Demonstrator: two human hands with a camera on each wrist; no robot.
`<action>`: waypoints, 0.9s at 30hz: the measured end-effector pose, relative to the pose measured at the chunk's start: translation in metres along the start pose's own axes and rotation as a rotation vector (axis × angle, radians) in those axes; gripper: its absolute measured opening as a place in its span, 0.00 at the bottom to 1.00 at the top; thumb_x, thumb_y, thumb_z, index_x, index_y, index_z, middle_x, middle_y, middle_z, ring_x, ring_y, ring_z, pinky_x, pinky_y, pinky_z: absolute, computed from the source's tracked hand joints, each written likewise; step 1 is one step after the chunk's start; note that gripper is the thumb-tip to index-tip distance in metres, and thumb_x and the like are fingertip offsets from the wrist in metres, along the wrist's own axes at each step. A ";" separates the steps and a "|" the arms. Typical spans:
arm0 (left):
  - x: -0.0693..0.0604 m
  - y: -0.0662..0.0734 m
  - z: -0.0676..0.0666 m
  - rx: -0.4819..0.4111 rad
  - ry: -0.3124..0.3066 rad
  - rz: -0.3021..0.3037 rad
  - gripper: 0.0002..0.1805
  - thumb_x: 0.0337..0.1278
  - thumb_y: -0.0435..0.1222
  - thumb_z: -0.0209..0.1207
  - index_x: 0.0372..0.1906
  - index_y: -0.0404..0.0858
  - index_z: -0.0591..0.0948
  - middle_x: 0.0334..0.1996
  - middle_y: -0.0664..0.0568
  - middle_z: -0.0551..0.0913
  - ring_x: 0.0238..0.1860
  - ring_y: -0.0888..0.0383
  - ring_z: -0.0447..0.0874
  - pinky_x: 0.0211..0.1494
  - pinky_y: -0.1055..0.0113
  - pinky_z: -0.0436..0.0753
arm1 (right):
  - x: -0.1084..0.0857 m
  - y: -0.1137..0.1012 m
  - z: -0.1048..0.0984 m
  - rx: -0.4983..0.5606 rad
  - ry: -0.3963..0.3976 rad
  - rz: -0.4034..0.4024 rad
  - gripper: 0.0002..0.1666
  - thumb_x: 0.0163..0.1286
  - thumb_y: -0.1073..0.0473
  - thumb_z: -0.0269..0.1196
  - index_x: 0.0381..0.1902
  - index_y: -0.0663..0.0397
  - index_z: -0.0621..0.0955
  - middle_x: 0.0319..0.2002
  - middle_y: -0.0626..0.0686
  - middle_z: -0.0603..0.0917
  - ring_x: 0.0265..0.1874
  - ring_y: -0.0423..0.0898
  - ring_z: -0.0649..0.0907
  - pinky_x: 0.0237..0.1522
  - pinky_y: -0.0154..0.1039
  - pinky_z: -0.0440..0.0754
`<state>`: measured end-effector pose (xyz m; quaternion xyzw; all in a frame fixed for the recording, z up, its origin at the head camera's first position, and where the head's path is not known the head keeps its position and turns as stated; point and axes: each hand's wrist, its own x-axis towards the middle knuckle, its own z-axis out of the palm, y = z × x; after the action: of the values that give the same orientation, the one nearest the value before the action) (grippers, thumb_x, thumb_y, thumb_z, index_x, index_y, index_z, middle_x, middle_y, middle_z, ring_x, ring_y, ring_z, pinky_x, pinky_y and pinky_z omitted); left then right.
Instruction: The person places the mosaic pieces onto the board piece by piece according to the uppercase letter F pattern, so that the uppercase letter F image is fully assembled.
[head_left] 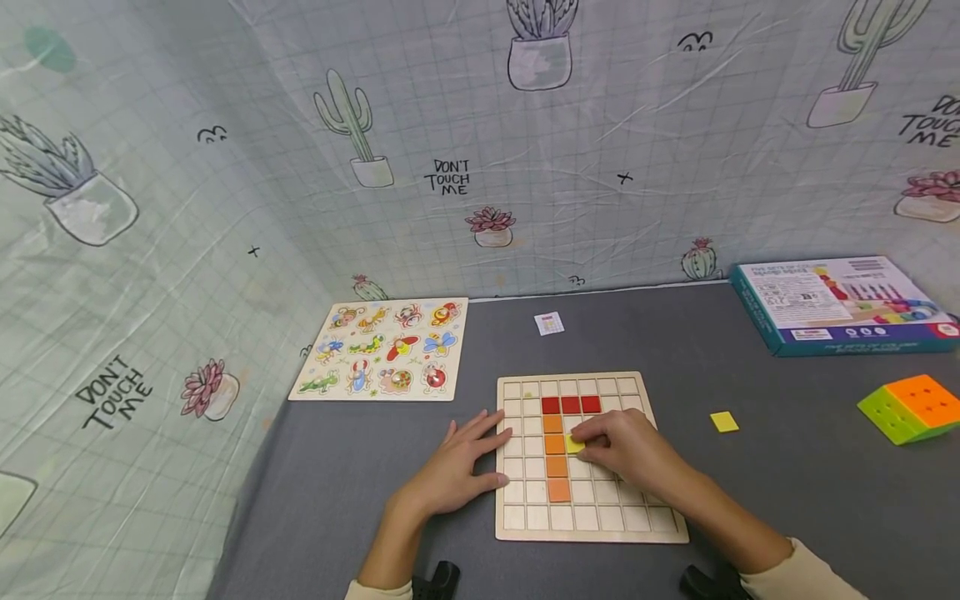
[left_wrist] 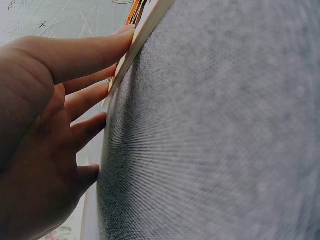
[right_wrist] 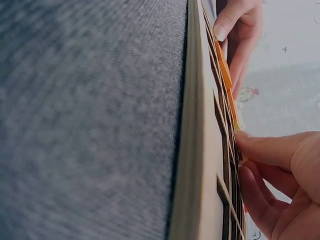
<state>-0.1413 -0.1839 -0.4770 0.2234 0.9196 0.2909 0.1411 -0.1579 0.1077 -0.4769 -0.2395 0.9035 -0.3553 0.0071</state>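
Observation:
A wooden grid board (head_left: 517, 523) lies on the grey table. Three red tiles (head_left: 571, 405) form a row near its top, and a column of several orange tiles (head_left: 556, 466) runs down from the leftmost red one. My right hand (head_left: 630, 446) pinches a yellow tile (head_left: 574, 444) between thumb and fingers, at the cell just right of the orange column. Whether that tile lies fully in the cell is hidden by the fingertips. With fingers spread, my left hand (head_left: 457, 467) touches the board's left edge; in the left wrist view its thumb (left_wrist: 95, 55) rests against the rim.
Another yellow tile (head_left: 724, 422) lies right of the board. Further right are a puzzle cube (head_left: 911, 408) and a flat game box (head_left: 847, 307). An insect puzzle board (head_left: 382, 350) lies at the back left, and a small printed card (head_left: 549, 323) behind the grid.

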 end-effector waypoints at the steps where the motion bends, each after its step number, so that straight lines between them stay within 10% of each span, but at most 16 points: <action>1: 0.000 0.000 0.000 0.002 0.000 0.000 0.35 0.63 0.43 0.67 0.74 0.42 0.72 0.81 0.50 0.61 0.84 0.44 0.50 0.80 0.28 0.44 | 0.000 0.000 0.000 0.001 0.004 -0.001 0.13 0.56 0.66 0.75 0.40 0.51 0.92 0.41 0.47 0.93 0.39 0.42 0.90 0.39 0.31 0.86; 27: -0.001 -0.001 0.001 -0.003 0.005 0.008 0.35 0.63 0.42 0.67 0.74 0.42 0.72 0.81 0.50 0.61 0.84 0.43 0.50 0.79 0.27 0.44 | 0.000 -0.002 0.001 0.000 0.008 0.006 0.12 0.54 0.67 0.76 0.38 0.51 0.92 0.40 0.48 0.93 0.33 0.36 0.88 0.33 0.27 0.82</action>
<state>-0.1406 -0.1844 -0.4779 0.2260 0.9185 0.2934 0.1383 -0.1574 0.1055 -0.4769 -0.2353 0.9042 -0.3563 0.0044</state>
